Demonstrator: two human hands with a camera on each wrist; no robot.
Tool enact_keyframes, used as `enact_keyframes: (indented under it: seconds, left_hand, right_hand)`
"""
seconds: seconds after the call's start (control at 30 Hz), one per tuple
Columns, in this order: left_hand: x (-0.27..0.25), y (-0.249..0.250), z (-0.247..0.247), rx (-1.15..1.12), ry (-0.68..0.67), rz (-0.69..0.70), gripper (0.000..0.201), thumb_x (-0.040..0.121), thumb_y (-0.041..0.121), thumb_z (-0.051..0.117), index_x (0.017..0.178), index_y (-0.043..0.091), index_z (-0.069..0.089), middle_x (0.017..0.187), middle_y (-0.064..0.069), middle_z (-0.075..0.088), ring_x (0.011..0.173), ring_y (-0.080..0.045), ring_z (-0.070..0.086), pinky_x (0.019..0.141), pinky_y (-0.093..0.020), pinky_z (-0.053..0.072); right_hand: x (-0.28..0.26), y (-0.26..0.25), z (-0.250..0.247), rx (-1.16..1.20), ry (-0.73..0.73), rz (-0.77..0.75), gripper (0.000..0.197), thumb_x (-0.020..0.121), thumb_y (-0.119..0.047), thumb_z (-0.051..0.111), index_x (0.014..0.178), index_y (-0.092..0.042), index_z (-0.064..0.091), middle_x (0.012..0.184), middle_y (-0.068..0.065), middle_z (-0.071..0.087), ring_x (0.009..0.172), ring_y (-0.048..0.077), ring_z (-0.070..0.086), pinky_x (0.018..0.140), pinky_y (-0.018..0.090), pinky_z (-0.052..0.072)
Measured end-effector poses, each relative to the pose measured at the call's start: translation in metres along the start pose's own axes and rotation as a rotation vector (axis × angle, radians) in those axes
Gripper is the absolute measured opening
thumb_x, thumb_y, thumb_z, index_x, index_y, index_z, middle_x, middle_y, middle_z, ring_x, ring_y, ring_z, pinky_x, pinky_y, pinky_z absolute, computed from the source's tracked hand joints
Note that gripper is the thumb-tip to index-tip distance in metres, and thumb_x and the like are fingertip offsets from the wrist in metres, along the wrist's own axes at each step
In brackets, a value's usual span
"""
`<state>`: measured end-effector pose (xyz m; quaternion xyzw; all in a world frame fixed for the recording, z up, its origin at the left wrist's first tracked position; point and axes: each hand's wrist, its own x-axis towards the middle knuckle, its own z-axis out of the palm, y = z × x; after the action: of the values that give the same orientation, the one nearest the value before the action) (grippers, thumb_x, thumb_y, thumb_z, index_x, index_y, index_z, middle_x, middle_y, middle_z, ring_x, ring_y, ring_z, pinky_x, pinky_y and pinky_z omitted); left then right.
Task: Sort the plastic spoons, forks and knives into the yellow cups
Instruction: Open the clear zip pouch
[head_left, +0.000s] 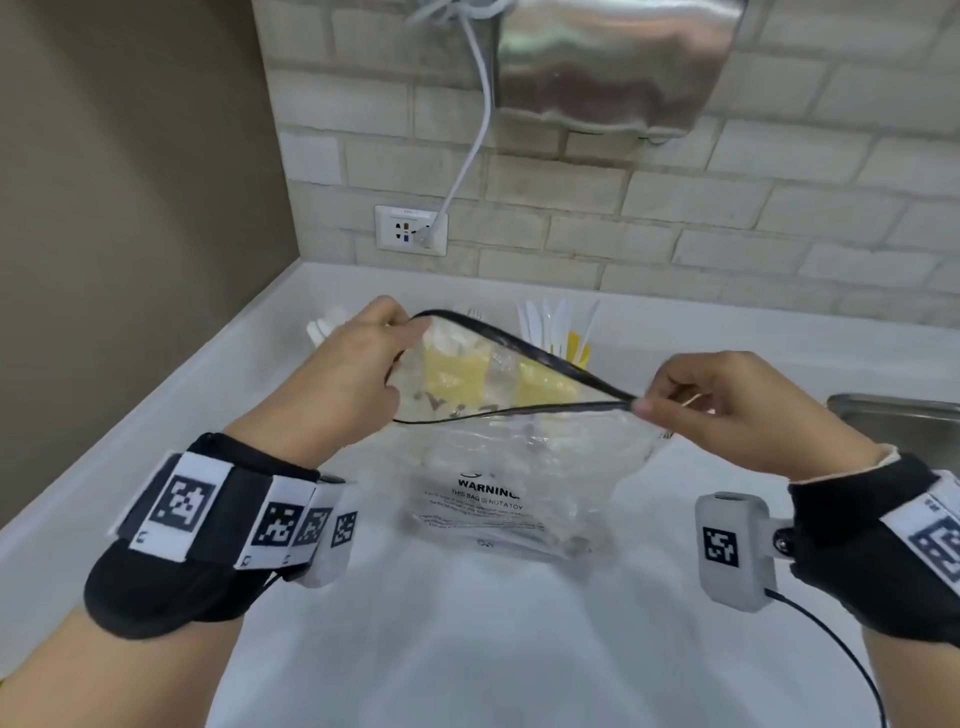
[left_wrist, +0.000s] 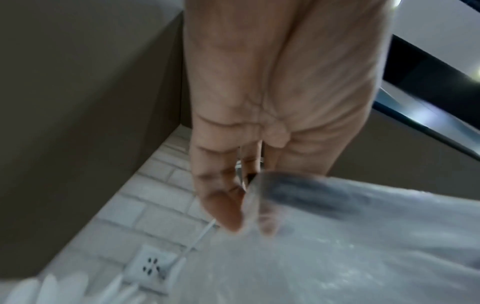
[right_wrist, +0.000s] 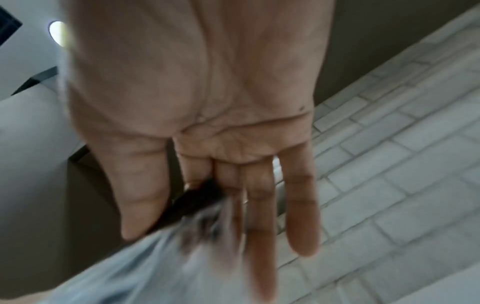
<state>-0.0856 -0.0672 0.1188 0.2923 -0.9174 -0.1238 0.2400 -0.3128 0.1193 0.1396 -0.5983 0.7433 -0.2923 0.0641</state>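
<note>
Over the counter (head_left: 171, 415), left hand (head_left: 348, 364) & right hand (head_left: 727, 400) each pinch the rim of a clear bag (head_left: 498, 467), mouth spread, looks empty. Behind it, yellow cups (head_left: 569, 345) already hold white cutlery (head_left: 550, 322). Sorting prob. done; any leftovers can't tell.

The clear plastic bag (head_left: 511, 467) is showing black print: "WARNING", its last letter cut off by a crease, and under it "THIS BAG IS NOT A TOY". The finer lines below are running too small to read. The wrist bands (head_left: 228, 514) are carrying only square coded markers.
</note>
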Motion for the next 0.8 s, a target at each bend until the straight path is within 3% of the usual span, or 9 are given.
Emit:
enact_keyframes:
  seconds: [0.13,0.23,0.3,0.4,0.47,0.53,0.6,0.7,0.8]
  left_hand:
    - [-0.011,0.017,0.017,-0.374,-0.075,0.021,0.078,0.079,-0.019,0.046,0.145,0.019,0.027,0.103,0.005,0.038,0.077,-0.002,0.05,0.073,-0.002,0.039]
    - [-0.01,0.011,0.017,-1.149,0.098,-0.285,0.072,0.077,-0.03,0.03,0.135,0.011,0.042,0.083,0.004,0.042,0.057,-0.004,0.049,0.059,-0.011,0.044]
    - [-0.012,0.003,0.015,-1.397,0.095,-0.419,0.069,0.07,-0.028,0.023,0.125,0.001,0.052,0.075,0.002,0.042,0.047,-0.006,0.041,0.045,-0.015,0.038]
    - [-0.021,0.004,0.018,-1.275,-0.149,-0.438,0.052,0.069,0.001,0.038,0.115,0.007,0.061,0.073,0.002,0.04,0.052,-0.009,0.036,0.043,-0.015,0.031]
    - [-0.028,0.005,0.029,-0.846,-0.294,-0.387,0.035,0.072,0.021,0.065,0.107,0.02,0.064,0.075,0.0,0.043,0.058,-0.011,0.042,0.048,-0.018,0.034]
    - [-0.031,0.001,0.043,-0.443,-0.387,-0.316,0.016,0.076,0.027,0.074,0.087,0.019,0.068,0.078,-0.006,0.052,0.064,-0.015,0.048,0.056,-0.024,0.036]
    - [-0.029,-0.009,0.054,-0.312,-0.378,-0.351,0.013,0.082,0.021,0.068,0.072,0.013,0.066,0.069,-0.007,0.05,0.06,-0.017,0.044,0.053,-0.025,0.033]
    - [-0.02,-0.033,0.055,-0.57,-0.389,-0.607,0.011,0.087,0.002,0.056,0.078,0.004,0.063,0.068,-0.005,0.055,0.051,-0.013,0.053,0.044,-0.021,0.043]
    - [-0.017,-0.041,0.051,-1.277,-0.504,-0.787,0.021,0.079,-0.008,0.053,0.097,-0.003,0.064,0.091,-0.017,0.07,0.071,-0.019,0.072,0.065,-0.032,0.061]
  right_hand:
    - [0.015,-0.017,0.037,-0.2,-0.147,0.15,0.041,0.068,-0.072,0.049,0.076,-0.031,0.047,0.064,-0.008,0.053,0.066,0.017,0.055,0.059,0.029,0.042]
    - [0.015,0.005,0.079,-0.408,-0.282,0.293,0.038,0.087,-0.034,0.053,0.056,-0.023,0.035,0.061,-0.001,0.044,0.07,0.027,0.052,0.047,0.026,0.03]
    - [0.009,0.021,0.091,-0.195,-0.387,0.448,0.03,0.092,-0.024,0.048,0.063,-0.018,0.041,0.068,0.004,0.048,0.068,0.028,0.057,0.048,0.026,0.039]
    - [0.011,0.033,0.087,0.636,-0.407,0.611,0.01,0.091,-0.014,0.053,0.092,-0.011,0.062,0.099,0.012,0.062,0.076,0.024,0.066,0.061,0.031,0.057]
    - [0.021,0.038,0.077,1.005,-0.349,0.514,0.03,0.077,-0.007,0.061,0.107,-0.003,0.065,0.114,0.011,0.066,0.096,0.024,0.062,0.07,0.026,0.054]
    - [0.026,0.036,0.069,1.21,-0.239,0.454,0.046,0.064,-0.003,0.061,0.109,0.004,0.06,0.099,0.014,0.067,0.084,0.022,0.059,0.058,0.02,0.046]
    - [0.022,0.037,0.068,1.321,-0.225,0.41,0.045,0.067,-0.002,0.057,0.111,0.005,0.058,0.074,0.005,0.06,0.062,0.009,0.053,0.049,0.019,0.033]
    - [0.003,0.045,0.076,1.223,-0.393,0.366,0.031,0.072,-0.006,0.068,0.103,-0.003,0.067,0.086,0.009,0.068,0.074,0.016,0.065,0.064,0.021,0.05]
    - [-0.012,0.053,0.083,0.978,-0.524,0.473,0.027,0.06,-0.021,0.083,0.079,-0.007,0.07,0.07,0.004,0.064,0.064,0.017,0.06,0.061,0.022,0.054]
